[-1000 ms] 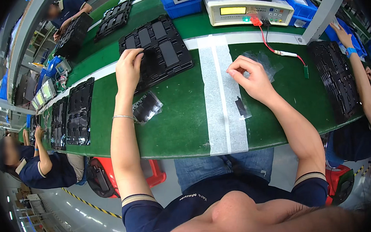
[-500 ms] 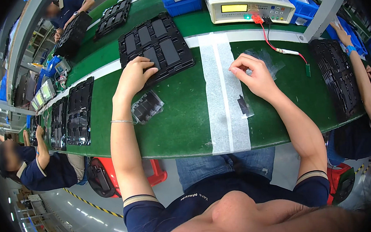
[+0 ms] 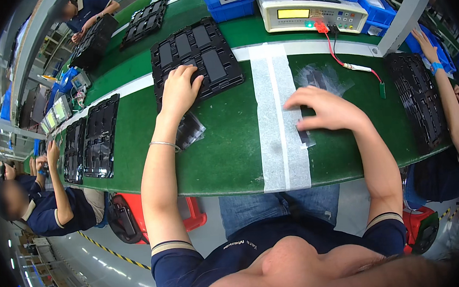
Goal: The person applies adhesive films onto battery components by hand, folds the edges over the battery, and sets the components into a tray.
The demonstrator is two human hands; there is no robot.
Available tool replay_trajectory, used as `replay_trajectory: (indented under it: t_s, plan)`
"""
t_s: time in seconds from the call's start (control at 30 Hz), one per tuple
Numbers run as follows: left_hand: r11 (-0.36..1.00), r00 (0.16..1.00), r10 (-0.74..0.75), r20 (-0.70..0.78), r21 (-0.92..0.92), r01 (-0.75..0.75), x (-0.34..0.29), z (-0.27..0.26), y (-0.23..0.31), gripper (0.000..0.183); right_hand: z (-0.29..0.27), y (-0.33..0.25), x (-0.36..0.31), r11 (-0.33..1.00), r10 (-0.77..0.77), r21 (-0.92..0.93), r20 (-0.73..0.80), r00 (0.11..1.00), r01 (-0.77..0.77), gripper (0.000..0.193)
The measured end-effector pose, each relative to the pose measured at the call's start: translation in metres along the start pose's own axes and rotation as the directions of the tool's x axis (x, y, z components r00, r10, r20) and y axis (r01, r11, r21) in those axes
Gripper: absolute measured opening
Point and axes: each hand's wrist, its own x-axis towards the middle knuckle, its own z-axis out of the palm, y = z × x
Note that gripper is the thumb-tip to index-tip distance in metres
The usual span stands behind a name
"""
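My left hand [image 3: 181, 90] lies over the near left part of a black plastic tray [image 3: 235, 77], its thumb spread from its fingers. Flat dark grey rectangular slabs [image 3: 213, 65] sit in the tray's pockets. The fingertips touch or hover at a near pocket; whatever is under the palm is hidden. My right hand [image 3: 332, 108] is open above the white strip [image 3: 277, 164] on the table, thumb and fingers apart with nothing between them. Below its thumb lies a small dark piece on clear film [image 3: 307, 138]. Beside my left wrist is a stack of dark films [image 3: 190, 131].
Clear film sheets [image 3: 335, 78] lie beyond my right hand. A tester [image 3: 311, 17] with a yellow display stands at the back, its red lead ending at a small green board [image 3: 382, 90]. Blue bins [image 3: 229, 0] and black trays [image 3: 99, 137] surround the space. Co-workers sit left and right.
My right hand has opened from a pinch and moved nearer, over the dark piece on film. My left hand has shifted slightly right, its fingers straightening over the tray.
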Motion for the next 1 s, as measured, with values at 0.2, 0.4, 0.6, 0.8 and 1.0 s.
replay_trajectory:
  t_s: [0.2, 0.4, 0.6, 0.8, 1.0]
  plan:
    - [0.977, 0.941, 0.182, -0.285, -0.052, -0.205, 0.004, -0.015, 0.043, 0.013, 0.0, -0.03, -0.009, 0.983, 0.14, -0.137, 0.154, 0.978, -0.119, 0.066]
    - [0.553, 0.926, 0.352, 0.138, -0.829, -0.087, -0.024, -0.024, 0.134, 0.02, 0.004, -0.021, -0.005, 0.995, 0.091, -0.066, 0.205, 0.974, -0.079, 0.052]
    - [0.442, 0.907, 0.321, 0.272, -0.89, 0.11, -0.032, 0.014, 0.136, 0.037, -0.001, -0.015, -0.003, 0.999, 0.034, 0.022, 0.169, 0.985, -0.038, 0.047]
    - [0.11, 0.861, 0.326, 0.39, -0.92, 0.376, -0.035, 0.013, 0.141, 0.046, 0.003, -0.015, 0.0, 0.956, 0.111, 0.256, 0.141, 0.984, -0.144, 0.045]
    - [0.067, 0.902, 0.216, 0.374, -0.927, 0.369, -0.035, 0.014, 0.143, 0.051, 0.021, -0.021, 0.011, 0.938, 0.164, 0.33, -0.167, 0.972, -0.101, 0.046]
